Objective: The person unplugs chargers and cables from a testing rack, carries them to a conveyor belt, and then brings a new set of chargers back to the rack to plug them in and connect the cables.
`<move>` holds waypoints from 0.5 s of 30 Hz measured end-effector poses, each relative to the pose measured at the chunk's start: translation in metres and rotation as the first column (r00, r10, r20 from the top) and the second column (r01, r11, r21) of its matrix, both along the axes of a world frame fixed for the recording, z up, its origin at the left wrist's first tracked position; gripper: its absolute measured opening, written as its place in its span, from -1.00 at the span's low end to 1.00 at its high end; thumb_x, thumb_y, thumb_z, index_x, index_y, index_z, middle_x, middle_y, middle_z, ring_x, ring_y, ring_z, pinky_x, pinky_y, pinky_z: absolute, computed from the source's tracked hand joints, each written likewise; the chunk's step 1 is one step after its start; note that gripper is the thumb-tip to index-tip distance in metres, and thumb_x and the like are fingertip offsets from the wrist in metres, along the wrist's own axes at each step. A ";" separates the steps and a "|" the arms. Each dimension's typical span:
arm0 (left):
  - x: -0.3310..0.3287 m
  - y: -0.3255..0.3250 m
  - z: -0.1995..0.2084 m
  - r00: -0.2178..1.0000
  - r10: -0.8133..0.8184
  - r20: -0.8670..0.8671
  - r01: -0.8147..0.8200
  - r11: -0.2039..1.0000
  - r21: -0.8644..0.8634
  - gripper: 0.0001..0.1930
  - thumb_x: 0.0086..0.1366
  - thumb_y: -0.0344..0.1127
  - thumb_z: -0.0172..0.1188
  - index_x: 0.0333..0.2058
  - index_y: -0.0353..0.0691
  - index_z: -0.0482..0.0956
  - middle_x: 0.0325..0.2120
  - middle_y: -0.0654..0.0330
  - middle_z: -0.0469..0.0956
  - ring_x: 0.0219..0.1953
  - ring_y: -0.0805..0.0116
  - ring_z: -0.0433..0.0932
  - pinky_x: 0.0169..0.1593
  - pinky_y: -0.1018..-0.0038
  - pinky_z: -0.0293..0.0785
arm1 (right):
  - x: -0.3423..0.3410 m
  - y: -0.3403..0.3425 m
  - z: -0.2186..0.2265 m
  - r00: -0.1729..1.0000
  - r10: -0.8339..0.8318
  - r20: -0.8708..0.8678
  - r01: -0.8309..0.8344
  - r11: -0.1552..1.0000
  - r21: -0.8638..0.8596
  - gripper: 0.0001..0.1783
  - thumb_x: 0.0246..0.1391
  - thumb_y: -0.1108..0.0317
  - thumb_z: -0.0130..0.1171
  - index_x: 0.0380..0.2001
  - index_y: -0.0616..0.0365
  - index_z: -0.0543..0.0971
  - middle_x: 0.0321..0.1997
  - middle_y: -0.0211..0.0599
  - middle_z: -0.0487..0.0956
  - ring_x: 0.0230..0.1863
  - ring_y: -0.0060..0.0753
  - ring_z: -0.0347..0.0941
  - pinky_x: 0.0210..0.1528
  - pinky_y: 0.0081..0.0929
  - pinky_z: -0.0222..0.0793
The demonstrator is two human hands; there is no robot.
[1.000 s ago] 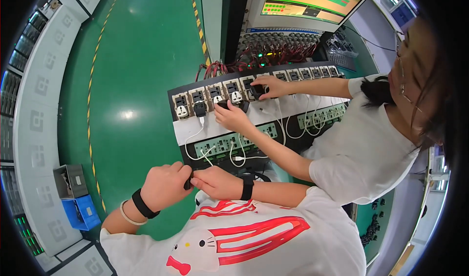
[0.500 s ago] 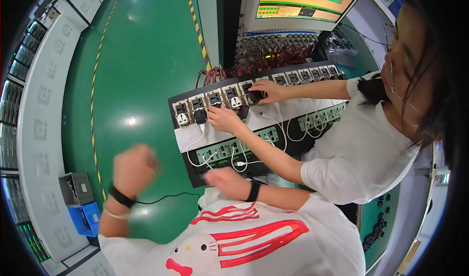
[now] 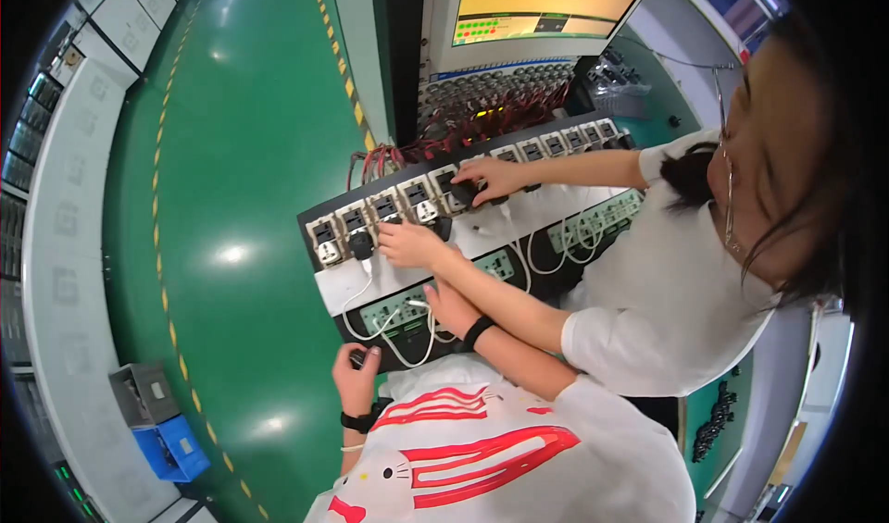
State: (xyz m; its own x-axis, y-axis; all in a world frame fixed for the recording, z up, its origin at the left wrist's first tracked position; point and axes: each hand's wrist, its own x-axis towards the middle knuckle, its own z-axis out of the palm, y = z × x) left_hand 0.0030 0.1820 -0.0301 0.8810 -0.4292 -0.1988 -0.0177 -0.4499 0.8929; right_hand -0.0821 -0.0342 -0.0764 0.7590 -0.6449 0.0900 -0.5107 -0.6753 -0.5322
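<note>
My left hand [image 3: 355, 382] is closed around a small black block [image 3: 357, 358], perhaps a charger, beside the near left corner of the black test bench. My right hand [image 3: 451, 310] reaches over a green socket board [image 3: 394, 312], beneath a co-worker's forearm. Its visible fingers look apart, and the arm hides part of them. White cables [image 3: 385, 337] run from the board close to this hand. One leads to a black charger [image 3: 360, 243] plugged in the row of sockets [image 3: 385, 208]. The co-worker's left hand [image 3: 407, 244] and right hand [image 3: 491, 179] touch black chargers at that row.
The co-worker [image 3: 667, 310] leans in from the right. Behind the sockets stand red wiring [image 3: 519, 116] and a monitor [image 3: 546, 5]. A grey bin [image 3: 143, 393] and a blue bin [image 3: 173, 449] sit at the left, by green floor with striped tape.
My left hand has swung right toward the bench, and the black block now shows in it. My right hand has moved up and forward over the green board. The view has shifted slightly.
</note>
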 end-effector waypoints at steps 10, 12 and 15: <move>0.033 -0.069 0.043 0.877 -0.442 0.187 0.448 0.894 0.015 -0.72 -0.06 -0.37 0.35 -0.41 -0.29 0.44 -0.56 0.13 0.40 -0.52 0.27 0.38 -0.39 0.44 0.35 | 0.026 -0.029 -0.030 0.986 -0.128 -0.103 0.134 0.989 0.056 -0.56 -0.04 0.20 0.14 -0.13 0.25 0.42 -0.05 -0.03 0.38 -0.07 0.02 0.28 -0.06 -0.13 0.19; 0.033 -0.073 0.036 0.893 -0.432 0.128 0.434 0.901 0.016 -0.75 0.00 -0.40 0.28 -0.34 -0.27 0.44 -0.53 0.21 0.38 -0.51 0.38 0.36 -0.39 0.49 0.34 | 0.019 -0.026 -0.035 0.992 -0.109 -0.057 0.116 0.982 0.148 -0.62 0.00 0.23 0.10 -0.17 0.27 0.42 -0.15 0.02 0.43 -0.16 0.07 0.33 -0.12 -0.10 0.23; 0.025 -0.074 0.017 0.881 -0.271 -0.388 0.189 0.953 -0.238 -0.69 0.07 -0.41 0.18 -0.17 -0.22 0.40 -0.42 0.24 0.38 -0.43 0.38 0.38 -0.32 0.49 0.37 | -0.004 -0.018 -0.002 0.997 -0.015 -0.082 0.039 0.952 0.304 -0.60 0.17 0.23 -0.05 -0.03 0.32 0.36 -0.20 0.11 0.48 -0.16 0.04 0.41 -0.06 -0.17 0.28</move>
